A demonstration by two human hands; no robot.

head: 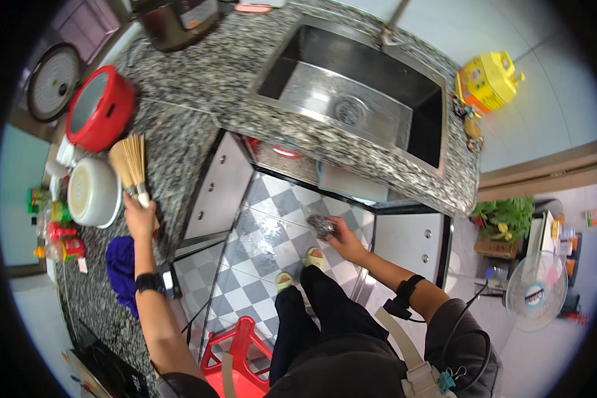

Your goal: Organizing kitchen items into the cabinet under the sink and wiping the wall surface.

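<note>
My left hand (140,219) is closed around the handle end of what look like two bamboo pot brushes (135,154), held over the left granite counter. Their bristles fan out away from me, and my fingers hide part of the handles. Just left of that hand stands a white pot (82,191), bottom up. A purple cloth (121,268) lies below it, beside my forearm. In my right hand (346,241) is a steel wool scourer (321,226), held above the tiled floor in front of the open cabinet under the sink.
A stainless steel sink (323,94) is set into the granite counter ahead. On the left are a red pot (104,109), a round lid (54,82) and several bottles (64,248). A yellow jug (487,82) stands right of the sink. Near my legs is a red plastic stool (236,368).
</note>
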